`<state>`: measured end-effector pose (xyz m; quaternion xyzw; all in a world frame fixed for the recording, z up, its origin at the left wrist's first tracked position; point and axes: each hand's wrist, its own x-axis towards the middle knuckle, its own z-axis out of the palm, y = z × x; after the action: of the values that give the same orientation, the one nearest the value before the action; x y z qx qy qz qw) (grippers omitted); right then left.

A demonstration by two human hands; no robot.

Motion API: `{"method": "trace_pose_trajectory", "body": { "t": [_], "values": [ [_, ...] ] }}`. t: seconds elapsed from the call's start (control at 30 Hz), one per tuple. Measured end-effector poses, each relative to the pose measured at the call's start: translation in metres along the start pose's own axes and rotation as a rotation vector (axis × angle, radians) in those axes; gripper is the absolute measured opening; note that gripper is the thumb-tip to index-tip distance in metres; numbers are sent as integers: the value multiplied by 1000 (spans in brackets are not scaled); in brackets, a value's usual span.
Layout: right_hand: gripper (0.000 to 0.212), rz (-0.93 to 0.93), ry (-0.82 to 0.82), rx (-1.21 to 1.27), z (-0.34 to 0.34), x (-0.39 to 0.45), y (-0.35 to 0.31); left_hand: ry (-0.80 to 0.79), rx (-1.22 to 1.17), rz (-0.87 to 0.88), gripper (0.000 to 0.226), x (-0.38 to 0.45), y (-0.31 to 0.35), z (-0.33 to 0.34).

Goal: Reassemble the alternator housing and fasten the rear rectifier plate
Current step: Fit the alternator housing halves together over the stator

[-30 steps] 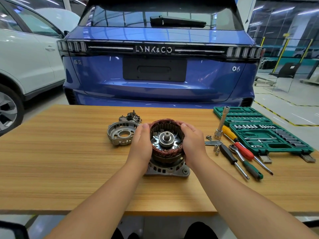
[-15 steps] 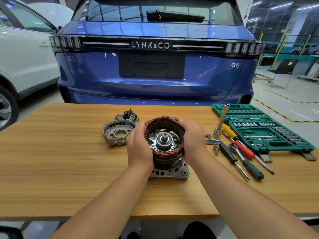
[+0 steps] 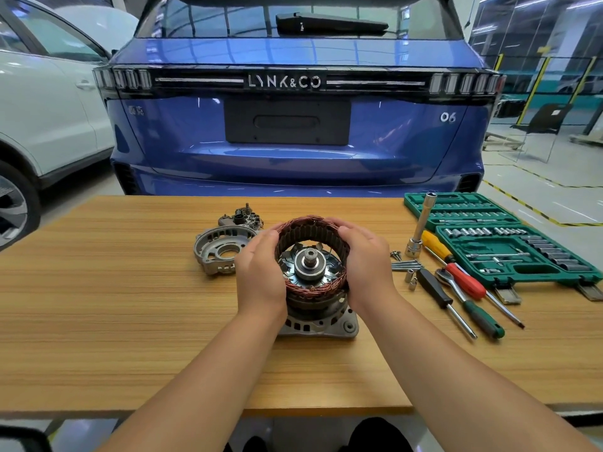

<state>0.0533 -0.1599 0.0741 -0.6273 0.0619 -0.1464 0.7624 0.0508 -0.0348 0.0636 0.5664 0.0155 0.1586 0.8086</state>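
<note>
Two bare forearms are reaching in over the near edge of the wooden worktop. Near the middle of the worktop, the left hand and the right hand are cupping opposite sides of the copper-wound stator ring, fingers curled round its outer wall and gripping it. The ring is sitting around the rotor, whose shaft is pointing up, above the front housing that is resting on the worktop.

Just beyond the left hand, the rear housing is lying open side up, with the rectifier plate behind it.

Toward the right edge, long bolts, screwdrivers and an upright socket extension are lying beside an open green socket case. Past the far edge, a blue car is standing.
</note>
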Motion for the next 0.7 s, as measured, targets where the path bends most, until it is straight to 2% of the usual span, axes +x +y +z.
{"method": "trace_pose_trajectory", "body": {
  "t": [0.17,0.3,0.43,0.6,0.7],
  "values": [
    [40,-4,-1,-40,6,3,-13,49,-48,-12,28,4,4,0],
    [29,8,9,-46,5,2,-3,16,-42,-55,29,4,-2,-4],
    [35,25,14,-38,3,4,2,30,-8,-64,29,6,-8,-5],
    [31,34,32,-73,3,9,16,36,-24,-167,31,10,-16,-7],
    [31,26,38,-69,0,11,27,44,46,-162,30,10,-20,-9]
  ]
}}
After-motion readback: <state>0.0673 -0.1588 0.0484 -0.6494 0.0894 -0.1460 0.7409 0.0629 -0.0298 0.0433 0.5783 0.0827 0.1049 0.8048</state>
